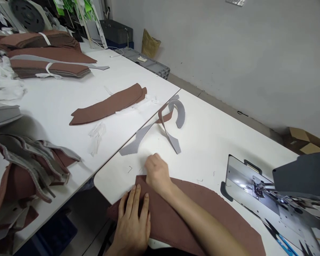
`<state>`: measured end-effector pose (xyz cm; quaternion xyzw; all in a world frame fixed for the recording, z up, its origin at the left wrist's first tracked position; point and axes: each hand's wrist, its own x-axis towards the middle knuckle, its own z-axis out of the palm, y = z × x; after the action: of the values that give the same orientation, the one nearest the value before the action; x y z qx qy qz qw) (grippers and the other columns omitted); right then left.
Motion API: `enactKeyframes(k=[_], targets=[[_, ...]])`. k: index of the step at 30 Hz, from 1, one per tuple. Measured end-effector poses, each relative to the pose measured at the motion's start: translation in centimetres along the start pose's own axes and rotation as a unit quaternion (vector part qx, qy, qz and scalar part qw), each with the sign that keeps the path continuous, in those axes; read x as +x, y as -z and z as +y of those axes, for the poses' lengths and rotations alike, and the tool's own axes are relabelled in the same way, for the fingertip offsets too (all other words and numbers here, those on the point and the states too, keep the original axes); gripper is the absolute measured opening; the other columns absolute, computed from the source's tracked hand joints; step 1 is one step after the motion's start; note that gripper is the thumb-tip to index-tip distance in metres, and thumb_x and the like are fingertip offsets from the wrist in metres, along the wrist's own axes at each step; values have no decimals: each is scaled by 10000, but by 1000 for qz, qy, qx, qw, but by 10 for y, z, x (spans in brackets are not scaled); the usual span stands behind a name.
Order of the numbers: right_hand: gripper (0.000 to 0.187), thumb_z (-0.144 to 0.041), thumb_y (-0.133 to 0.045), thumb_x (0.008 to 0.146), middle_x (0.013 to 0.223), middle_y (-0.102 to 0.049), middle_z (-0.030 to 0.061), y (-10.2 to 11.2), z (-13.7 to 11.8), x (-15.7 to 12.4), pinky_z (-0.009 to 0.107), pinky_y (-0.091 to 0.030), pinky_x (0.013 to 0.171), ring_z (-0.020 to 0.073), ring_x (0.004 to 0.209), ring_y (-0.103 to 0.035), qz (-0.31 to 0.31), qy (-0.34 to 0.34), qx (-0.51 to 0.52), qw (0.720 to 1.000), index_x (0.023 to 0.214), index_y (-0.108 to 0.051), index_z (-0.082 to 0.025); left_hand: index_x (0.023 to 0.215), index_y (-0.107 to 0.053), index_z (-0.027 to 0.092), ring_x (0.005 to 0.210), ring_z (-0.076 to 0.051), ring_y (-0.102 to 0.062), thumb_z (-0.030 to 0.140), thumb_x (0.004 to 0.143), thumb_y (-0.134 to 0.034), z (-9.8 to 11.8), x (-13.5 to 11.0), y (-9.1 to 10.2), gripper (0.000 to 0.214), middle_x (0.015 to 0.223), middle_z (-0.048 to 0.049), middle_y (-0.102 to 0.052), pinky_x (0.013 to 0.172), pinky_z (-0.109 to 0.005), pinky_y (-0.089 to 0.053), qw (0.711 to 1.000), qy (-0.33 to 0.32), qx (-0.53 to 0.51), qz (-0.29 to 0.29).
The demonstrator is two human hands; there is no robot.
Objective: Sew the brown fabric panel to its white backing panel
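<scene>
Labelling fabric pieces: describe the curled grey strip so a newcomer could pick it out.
Start at the white sewing table with the sewing machine. Beyond the right hand, near the table's far edge, lies the grey strip. Unlike the flat brown pieces around, it is narrow, grey and loops upward.

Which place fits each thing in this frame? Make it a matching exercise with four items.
Things:
1. left hand
2. right hand
3. grey curved strip
4. sewing machine

Places:
A. far right of the table
B. flat on the large brown piece's near corner
C. lying loose past the hands
D. at the brown piece's far edge

Pairs: 1-B, 2-D, 3-C, 4-A
</scene>
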<state>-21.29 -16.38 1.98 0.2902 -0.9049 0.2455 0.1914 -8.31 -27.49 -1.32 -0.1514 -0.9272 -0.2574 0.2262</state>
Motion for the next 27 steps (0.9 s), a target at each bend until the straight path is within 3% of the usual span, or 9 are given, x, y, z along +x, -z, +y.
enactKeyframes(k=[4,7,10,13,16,19,22,24,27], targets=[[148,-65,-396,873,821,-547,83,23,36,9,313,-388,602,199,784,-469,76,-83,-75,991,807,-483,-165,1165,-608,52,1249,-385,-429,202,873,-500,0,1,1,346,1325,-259,-475,1024,-533,-295,1000,-1,-5,3],[140,-88,-420,884,795,-559,66,46,59,11,296,-393,590,185,761,-484,135,-106,-139,975,799,-490,-174,1167,-611,58,1250,-385,-428,217,874,-502,0,0,1,351,1332,-253,-472,1029,-533,-287,1000,2,-6,0],[149,-96,-422,890,759,-547,55,60,69,8,294,-404,597,176,734,-485,163,-111,-134,971,780,-478,-180,1180,-607,63,1253,-390,-423,205,862,-515,0,1,1,360,1342,-251,-462,1027,-541,-286,1000,1,-11,-5],[148,-104,-419,894,789,-565,59,63,68,5,290,-410,584,176,742,-506,116,-122,-108,980,789,-498,-173,1184,-603,64,1251,-390,-425,205,867,-512,0,1,2,359,1344,-251,-461,1024,-542,-288,1000,3,-11,-5],[190,-84,-385,902,901,-621,76,59,57,2,290,-446,609,175,783,-556,59,-138,-68,986,922,-560,-155,1182,-603,66,1250,-383,-429,213,877,-497,0,1,2,355,1339,-248,-467,1029,-537,-287,1000,5,-10,-4],[221,-113,-433,908,1001,-626,73,53,34,-1,290,-491,731,166,869,-583,-80,-86,59,991,1060,-583,-170,1192,-597,63,1255,-387,-420,220,877,-500,0,0,0,365,1342,-252,-462,1032,-539,-287,1000,4,-9,-7],[155,-203,-563,876,991,-604,51,40,5,-5,283,-487,735,174,891,-567,-232,-25,117,965,1023,-610,-191,1207,-582,67,1250,-394,-421,224,882,-496,0,-1,-1,371,1342,-250,-462,1030,-553,-288,1000,4,-11,-7],[125,-200,-558,872,958,-588,49,31,-8,-7,278,-467,672,175,850,-550,-260,-17,86,962,984,-608,-177,1193,-580,62,1240,-396,-429,209,887,-489,1,0,1,351,1324,-250,-478,1022,-565,-294,1000,2,-17,3],[145,-162,-506,878,972,-570,58,24,-15,-10,280,-440,631,176,832,-536,-257,-29,37,965,1000,-585,-160,1158,-560,24,1243,-374,-423,100,871,-481,-1,6,14,306,1303,-253,-480,1009,-526,-335,999,-18,-42,15]])
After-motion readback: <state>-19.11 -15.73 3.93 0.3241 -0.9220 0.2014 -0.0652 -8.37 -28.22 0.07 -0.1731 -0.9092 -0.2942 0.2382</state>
